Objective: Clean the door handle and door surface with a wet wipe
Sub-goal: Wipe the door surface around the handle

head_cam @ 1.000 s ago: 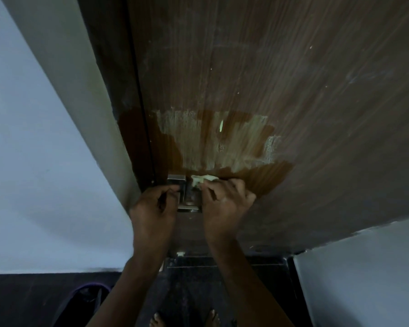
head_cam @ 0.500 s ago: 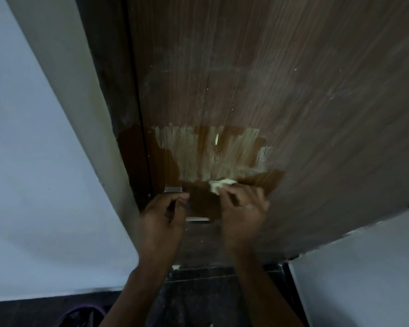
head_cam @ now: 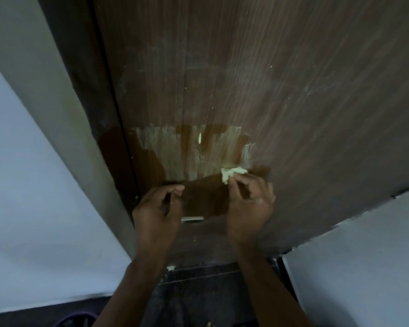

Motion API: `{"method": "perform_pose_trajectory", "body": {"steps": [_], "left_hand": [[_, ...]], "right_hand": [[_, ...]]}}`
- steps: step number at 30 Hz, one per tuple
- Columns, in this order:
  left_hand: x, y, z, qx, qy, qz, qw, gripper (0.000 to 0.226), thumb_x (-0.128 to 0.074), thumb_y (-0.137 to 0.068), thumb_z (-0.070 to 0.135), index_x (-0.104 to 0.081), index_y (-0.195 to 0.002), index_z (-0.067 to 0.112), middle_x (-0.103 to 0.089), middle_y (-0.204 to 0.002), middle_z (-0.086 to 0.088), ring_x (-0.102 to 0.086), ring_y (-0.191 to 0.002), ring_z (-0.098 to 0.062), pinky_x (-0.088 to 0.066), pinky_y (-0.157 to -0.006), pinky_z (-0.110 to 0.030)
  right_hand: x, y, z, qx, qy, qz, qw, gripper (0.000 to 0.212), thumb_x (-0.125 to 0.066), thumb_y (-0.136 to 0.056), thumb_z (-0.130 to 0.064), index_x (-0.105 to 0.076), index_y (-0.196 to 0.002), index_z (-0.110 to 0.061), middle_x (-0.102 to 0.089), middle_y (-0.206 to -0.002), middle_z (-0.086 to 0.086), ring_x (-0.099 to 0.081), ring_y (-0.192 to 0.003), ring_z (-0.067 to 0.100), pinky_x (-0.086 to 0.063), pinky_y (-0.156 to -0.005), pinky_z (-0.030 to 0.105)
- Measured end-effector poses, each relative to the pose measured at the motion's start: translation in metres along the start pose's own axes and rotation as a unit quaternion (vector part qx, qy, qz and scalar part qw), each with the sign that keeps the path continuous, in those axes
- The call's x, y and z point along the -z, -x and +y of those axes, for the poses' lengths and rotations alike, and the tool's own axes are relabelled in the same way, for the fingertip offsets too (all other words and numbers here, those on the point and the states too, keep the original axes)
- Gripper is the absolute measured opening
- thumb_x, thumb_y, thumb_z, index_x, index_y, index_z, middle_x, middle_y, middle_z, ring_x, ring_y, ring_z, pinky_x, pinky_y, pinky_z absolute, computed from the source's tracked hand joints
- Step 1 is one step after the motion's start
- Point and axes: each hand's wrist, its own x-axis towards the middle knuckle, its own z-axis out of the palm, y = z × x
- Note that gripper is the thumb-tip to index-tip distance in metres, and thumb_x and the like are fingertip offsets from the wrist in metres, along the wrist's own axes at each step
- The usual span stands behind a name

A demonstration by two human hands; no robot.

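Observation:
A dusty brown wooden door [head_cam: 281, 90] fills the upper view, with a darker wet patch [head_cam: 206, 199] and pale streaks just above my hands. My right hand [head_cam: 249, 208] pinches a crumpled pale wet wipe [head_cam: 232, 173] against the door at the wet patch's upper right edge. My left hand [head_cam: 156, 213] is curled over the metal door handle [head_cam: 192, 218], of which only a thin silver strip shows beside the fingers.
The dark door frame [head_cam: 80, 90] and a white wall [head_cam: 21, 185] stand to the left. Another white wall [head_cam: 364, 267] is at lower right. A dark tiled floor [head_cam: 198, 291] lies below, with a small pale scrap [head_cam: 171, 267] at the door's foot.
My right hand has slid the wipe from the handle up and to the right across the door, widening the wet patch. My left hand stays at the handle. The view tilted slightly.

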Motion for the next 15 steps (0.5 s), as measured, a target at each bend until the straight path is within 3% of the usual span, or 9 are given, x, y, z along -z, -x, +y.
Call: {"method": "perform_pose_trajectory", "body": {"steps": [2, 5, 8, 10, 12, 15], "left_hand": [[0.007, 0.003, -0.004, 0.014, -0.014, 0.026, 0.999, 0.019, -0.056, -0.097, 0.028, -0.073, -0.102, 0.032, -0.070, -0.100, 0.016, -0.062, -0.093, 0.009, -0.042, -0.077, 0.000], [0.014, 0.007, -0.004, 0.028, -0.029, 0.084, 0.996, 0.020, -0.053, -0.098, 0.036, -0.073, -0.102, 0.034, -0.070, -0.099, 0.018, -0.061, -0.092, 0.011, -0.040, -0.077, 0.001], [0.020, 0.010, -0.001, 0.037, -0.008, 0.128, 0.991, 0.020, -0.054, -0.098, 0.035, -0.073, -0.104, 0.033, -0.070, -0.098, 0.018, -0.062, -0.094, 0.012, -0.038, -0.080, 0.002], [0.024, 0.010, -0.001, 0.043, -0.008, 0.144, 0.989, 0.020, -0.054, -0.097, 0.035, -0.073, -0.103, 0.035, -0.071, -0.099, 0.018, -0.063, -0.096, 0.008, -0.043, -0.084, -0.004], [0.028, 0.009, -0.001, 0.047, -0.009, 0.141, 0.989, 0.020, -0.053, -0.096, 0.035, -0.073, -0.102, 0.036, -0.072, -0.100, 0.018, -0.065, -0.095, 0.004, -0.049, -0.085, -0.014], [0.033, 0.008, 0.000, 0.038, -0.016, 0.129, 0.991, 0.020, -0.053, -0.096, 0.033, -0.071, -0.101, 0.039, -0.070, -0.098, 0.021, -0.064, -0.095, 0.005, -0.048, -0.083, -0.009]], "right_hand": [[-0.004, 0.003, -0.006, 0.007, -0.007, -0.007, 1.000, 0.013, -0.081, -0.077, -0.016, -0.074, -0.087, -0.020, -0.067, -0.088, -0.016, -0.063, -0.087, 0.017, -0.044, -0.086, 0.035], [-0.025, 0.031, -0.029, 0.100, 0.026, -0.081, 0.991, 0.004, -0.076, -0.082, -0.024, -0.073, -0.082, -0.021, -0.071, -0.084, -0.007, -0.059, -0.088, 0.017, -0.041, -0.082, 0.037], [-0.045, 0.050, -0.052, 0.199, -0.001, -0.135, 0.971, 0.023, -0.059, -0.091, -0.037, -0.072, -0.083, -0.020, -0.070, -0.085, -0.006, -0.059, -0.089, 0.017, -0.038, -0.078, 0.037], [-0.049, 0.052, -0.058, 0.240, -0.009, -0.143, 0.960, 0.022, -0.059, -0.092, -0.037, -0.072, -0.089, -0.020, -0.071, -0.091, -0.005, -0.061, -0.092, 0.018, -0.039, -0.079, 0.038], [-0.046, 0.046, -0.051, 0.243, -0.002, -0.127, 0.962, 0.013, -0.063, -0.092, -0.032, -0.071, -0.095, -0.022, -0.070, -0.096, -0.006, -0.059, -0.096, 0.018, -0.037, -0.082, 0.039], [-0.037, 0.035, -0.036, 0.169, 0.008, -0.077, 0.983, 0.008, -0.073, -0.089, -0.024, -0.073, -0.097, -0.023, -0.069, -0.099, -0.005, -0.057, -0.097, 0.018, -0.041, -0.083, 0.042]]}}
